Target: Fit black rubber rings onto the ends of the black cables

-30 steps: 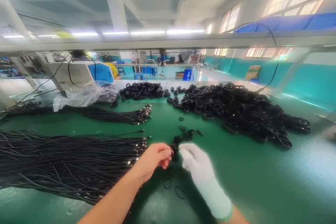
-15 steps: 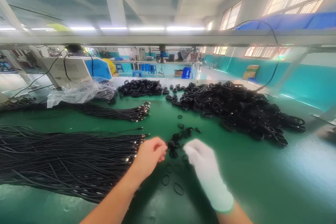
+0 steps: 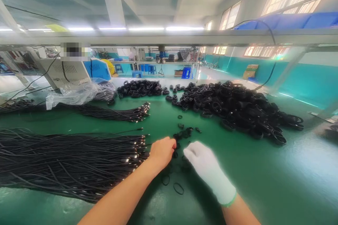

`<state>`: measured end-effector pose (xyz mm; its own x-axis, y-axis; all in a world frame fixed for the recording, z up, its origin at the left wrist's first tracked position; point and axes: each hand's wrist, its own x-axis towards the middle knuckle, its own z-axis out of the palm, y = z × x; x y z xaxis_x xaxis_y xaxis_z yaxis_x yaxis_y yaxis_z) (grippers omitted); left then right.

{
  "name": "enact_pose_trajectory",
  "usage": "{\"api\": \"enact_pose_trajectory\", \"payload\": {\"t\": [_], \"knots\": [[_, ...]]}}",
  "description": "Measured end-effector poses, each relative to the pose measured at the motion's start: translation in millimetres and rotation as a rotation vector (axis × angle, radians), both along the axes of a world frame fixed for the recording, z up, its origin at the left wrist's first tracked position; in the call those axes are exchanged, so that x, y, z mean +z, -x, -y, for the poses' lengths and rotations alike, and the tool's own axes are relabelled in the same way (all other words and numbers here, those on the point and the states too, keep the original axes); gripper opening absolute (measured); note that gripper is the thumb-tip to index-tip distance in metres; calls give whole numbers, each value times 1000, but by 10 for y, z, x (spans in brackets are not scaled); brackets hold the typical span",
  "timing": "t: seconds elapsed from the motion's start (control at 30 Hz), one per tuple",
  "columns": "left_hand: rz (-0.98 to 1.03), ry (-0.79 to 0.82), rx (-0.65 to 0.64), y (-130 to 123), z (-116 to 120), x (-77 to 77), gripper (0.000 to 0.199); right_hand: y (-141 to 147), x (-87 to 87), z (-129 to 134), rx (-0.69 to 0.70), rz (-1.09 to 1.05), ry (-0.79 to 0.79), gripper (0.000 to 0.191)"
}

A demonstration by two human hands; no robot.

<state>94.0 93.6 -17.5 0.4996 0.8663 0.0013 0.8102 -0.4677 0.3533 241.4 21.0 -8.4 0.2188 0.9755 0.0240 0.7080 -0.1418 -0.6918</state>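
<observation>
While the bare left hand point(image 3: 163, 150) is curling at small black pieces point(image 3: 186, 133), the gloved right hand point(image 3: 200, 155) is hovering apart from it; whether either is gripping anything, I cannot tell. The pieces are lying on the bench point(image 3: 250, 179) between black cables point(image 3: 66, 161) and heaped black rings point(image 3: 235, 107).

Small black pieces point(image 3: 187, 132), loosely clustered, some overlapping, on green tabletop point(image 3: 253, 175)

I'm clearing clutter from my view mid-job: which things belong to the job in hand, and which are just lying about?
Likely the job's, nearest the left hand and gloved right hand:
small black parts
thin black rings
near cable bundle

Seemingly just lying about:
clear plastic
white-and-blue machine
cardboard boxes
</observation>
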Motion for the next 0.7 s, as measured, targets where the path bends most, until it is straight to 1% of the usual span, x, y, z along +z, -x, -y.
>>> {"api": "enact_pose_trajectory", "payload": {"t": [0.1, 0.2, 0.3, 0.37, 0.43, 0.53, 0.6, 0.7], "knots": [[59, -15, -36, 47, -27, 0, 16, 12, 2, 4, -16, -70, -52, 19], [153, -8, -64, 166, 3, 72, 15, 46, -6, 12, -33, -163, -84, 22], [222, 12, -94, 236, 47, 117, 14, 82, -25, 6, -12, -243, -82, 26], [229, 4, -83, 212, 56, 96, 16, 88, -32, -5, -21, -266, -84, 26], [218, 0, -77, 138, 37, 43, 16, 74, -35, -18, -55, -271, -95, 28], [220, 26, -101, 24, -23, -27, 14, 31, -43, -36, -89, -265, -115, 28], [254, 53, -103, 14, -56, -25, 13, 4, -54, -44, -98, -263, -130, 28], [354, 103, -76, 124, -59, 50, 13, -5, -67, -47, -86, -281, -135, 29]]}}
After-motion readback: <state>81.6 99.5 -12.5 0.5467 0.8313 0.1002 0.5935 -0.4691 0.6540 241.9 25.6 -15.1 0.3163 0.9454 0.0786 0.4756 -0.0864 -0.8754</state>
